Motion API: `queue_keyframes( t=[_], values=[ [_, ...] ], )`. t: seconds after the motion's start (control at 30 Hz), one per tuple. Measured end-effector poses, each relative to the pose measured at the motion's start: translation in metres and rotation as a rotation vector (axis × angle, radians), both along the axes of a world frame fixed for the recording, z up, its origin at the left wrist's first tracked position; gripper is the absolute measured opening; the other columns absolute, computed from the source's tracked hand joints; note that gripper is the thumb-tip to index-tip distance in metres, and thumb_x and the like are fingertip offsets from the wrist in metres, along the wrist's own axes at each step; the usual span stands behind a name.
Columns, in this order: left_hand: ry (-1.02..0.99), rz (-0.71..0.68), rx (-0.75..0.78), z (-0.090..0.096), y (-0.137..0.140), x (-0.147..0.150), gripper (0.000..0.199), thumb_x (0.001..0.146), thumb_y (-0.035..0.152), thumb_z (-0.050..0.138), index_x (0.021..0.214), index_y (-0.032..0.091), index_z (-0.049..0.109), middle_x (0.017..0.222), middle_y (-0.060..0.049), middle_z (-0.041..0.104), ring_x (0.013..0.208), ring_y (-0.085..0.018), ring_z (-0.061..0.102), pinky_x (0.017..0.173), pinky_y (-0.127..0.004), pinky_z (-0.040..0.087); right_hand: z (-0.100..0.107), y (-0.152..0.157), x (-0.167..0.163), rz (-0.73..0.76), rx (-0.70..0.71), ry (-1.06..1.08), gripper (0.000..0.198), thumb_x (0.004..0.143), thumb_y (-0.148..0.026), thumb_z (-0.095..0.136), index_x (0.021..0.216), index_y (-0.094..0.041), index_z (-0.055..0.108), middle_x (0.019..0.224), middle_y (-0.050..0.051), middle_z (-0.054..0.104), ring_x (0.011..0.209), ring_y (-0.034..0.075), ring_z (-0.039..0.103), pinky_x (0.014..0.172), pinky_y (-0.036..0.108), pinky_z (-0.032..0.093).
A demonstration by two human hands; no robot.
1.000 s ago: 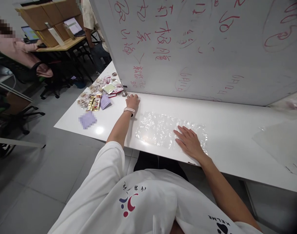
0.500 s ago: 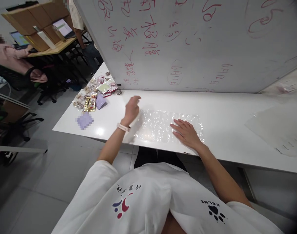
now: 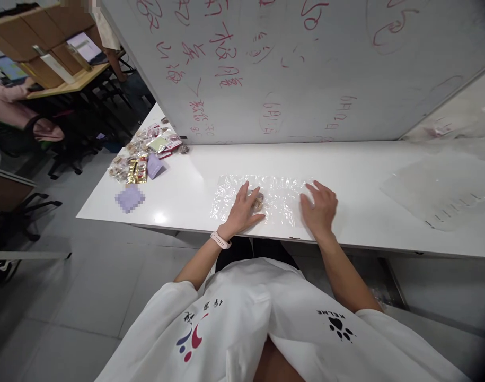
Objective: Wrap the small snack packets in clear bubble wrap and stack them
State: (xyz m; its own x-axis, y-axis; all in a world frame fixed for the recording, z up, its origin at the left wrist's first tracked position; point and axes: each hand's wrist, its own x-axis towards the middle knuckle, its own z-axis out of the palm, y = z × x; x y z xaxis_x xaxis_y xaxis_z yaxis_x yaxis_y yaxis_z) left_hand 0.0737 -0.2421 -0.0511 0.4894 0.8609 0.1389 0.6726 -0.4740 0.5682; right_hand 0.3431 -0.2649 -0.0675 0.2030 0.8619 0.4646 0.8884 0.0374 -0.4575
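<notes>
A crinkled clear plastic sheet lies on the white table near its front edge. My left hand, with a pale band on the wrist, rests over it with fingers spread. Between its thumb and forefinger sits a small brownish item, partly hidden by the fingers; its kind is unclear. At the sheet's right end is my right hand, fingers bent but apart, the tips at the plastic.
A whiteboard with red writing stands along the table's back. Several small packets, a gold packet and a purple packet lie at the left end. Translucent plastic bags are on the right. Other people sit and stand far left.
My left hand has come right and down onto the plastic sheet, where the brownish item now shows. My right hand has moved off the sheet's middle to its right end.
</notes>
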Motion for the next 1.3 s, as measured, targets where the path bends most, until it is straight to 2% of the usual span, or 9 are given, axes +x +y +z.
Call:
queue_keyframes(
  t=[0.1, 0.23, 0.37, 0.6, 0.73, 0.9, 1.1, 1.17, 1.3],
  values=[
    [-0.04, 0.016, -0.077, 0.0, 0.001, -0.004, 0.071, 0.093, 0.051, 0.057, 0.155, 0.032, 0.027, 0.166, -0.012, 0.02, 0.153, -0.032, 0.022, 0.118, -0.053, 0.035, 0.002, -0.019, 0.025, -0.21, -0.167, 0.071, 0.055, 0.091, -0.062, 0.047, 0.115, -0.018, 0.069, 0.102, 0.014, 0.07, 0.098, 0.032, 0.06, 0.089, 0.05, 0.045],
    [0.007, -0.024, -0.082, -0.004, 0.001, -0.002, 0.066, 0.096, 0.049, 0.052, 0.155, 0.029, 0.029, 0.166, -0.012, 0.022, 0.154, -0.03, 0.02, 0.123, -0.05, 0.029, 0.014, -0.034, 0.042, -0.153, -0.485, 0.221, 0.041, 0.08, -0.063, 0.06, 0.077, -0.022, 0.067, 0.072, 0.005, 0.065, 0.066, 0.022, 0.055, 0.068, 0.038, 0.045],
    [0.102, -0.048, -0.002, -0.01, -0.001, 0.001, 0.069, 0.1, 0.052, 0.042, 0.159, 0.027, 0.018, 0.168, -0.011, 0.016, 0.156, -0.027, 0.01, 0.127, -0.051, 0.014, 0.039, -0.027, 0.035, 0.061, -0.506, 0.687, 0.038, 0.081, -0.057, 0.062, 0.067, -0.021, 0.061, 0.066, 0.003, 0.063, 0.063, 0.018, 0.055, 0.059, 0.032, 0.042],
    [0.13, -0.03, 0.023, -0.011, 0.0, 0.0, 0.07, 0.098, 0.052, 0.043, 0.158, 0.024, 0.023, 0.165, -0.012, 0.026, 0.155, -0.027, 0.017, 0.127, -0.051, 0.016, 0.061, 0.015, -0.045, 0.634, -0.428, 1.196, 0.036, 0.081, -0.056, 0.07, 0.09, -0.022, 0.071, 0.098, 0.005, 0.073, 0.098, 0.023, 0.066, 0.096, 0.042, 0.049],
    [0.158, -0.025, 0.058, -0.014, 0.0, -0.001, 0.064, 0.096, 0.044, 0.048, 0.154, 0.02, 0.033, 0.157, -0.013, 0.043, 0.152, -0.028, 0.028, 0.128, -0.051, 0.01, 0.043, 0.031, -0.098, 0.811, -0.521, 1.019, 0.039, 0.089, -0.059, 0.06, 0.086, -0.022, 0.068, 0.091, 0.003, 0.071, 0.088, 0.02, 0.065, 0.089, 0.04, 0.053],
    [0.205, 0.021, 0.008, -0.022, 0.005, 0.008, 0.066, 0.093, 0.036, 0.052, 0.154, 0.019, 0.034, 0.159, -0.015, 0.039, 0.153, -0.031, 0.023, 0.126, -0.057, 0.004, 0.022, 0.029, -0.109, 0.921, -0.245, 0.588, 0.035, 0.1, -0.048, 0.043, 0.094, -0.025, 0.069, 0.121, 0.006, 0.069, 0.119, 0.023, 0.059, 0.107, 0.046, 0.044],
    [-0.164, 0.01, -0.188, -0.005, 0.001, -0.024, 0.084, 0.088, 0.053, 0.06, 0.158, 0.027, 0.022, 0.164, -0.011, 0.03, 0.151, -0.029, 0.03, 0.122, -0.049, 0.031, 0.008, 0.027, -0.099, 0.833, -0.19, 0.373, 0.027, 0.098, -0.038, 0.051, 0.118, -0.028, 0.066, 0.137, 0.007, 0.06, 0.129, 0.025, 0.051, 0.107, 0.048, 0.044],
    [-0.247, 0.149, -0.178, 0.005, -0.004, -0.045, 0.072, 0.092, 0.051, 0.055, 0.156, 0.029, 0.029, 0.161, -0.01, 0.036, 0.149, -0.026, 0.034, 0.119, -0.046, 0.036, 0.003, 0.029, -0.1, 0.815, -0.191, 0.32, 0.027, 0.098, -0.036, 0.051, 0.118, -0.027, 0.067, 0.137, 0.007, 0.06, 0.127, 0.026, 0.051, 0.105, 0.048, 0.044],
    [-0.306, 0.726, -0.182, 0.023, -0.016, -0.077, 0.06, 0.095, 0.054, 0.048, 0.146, 0.022, 0.046, 0.146, -0.015, 0.053, 0.131, -0.029, 0.053, 0.105, -0.045, 0.045, -0.005, 0.031, -0.106, 0.807, -0.197, 0.218, 0.028, 0.097, -0.029, 0.048, 0.11, -0.028, 0.073, 0.132, 0.005, 0.064, 0.118, 0.028, 0.052, 0.098, 0.05, 0.046]
  ],
)
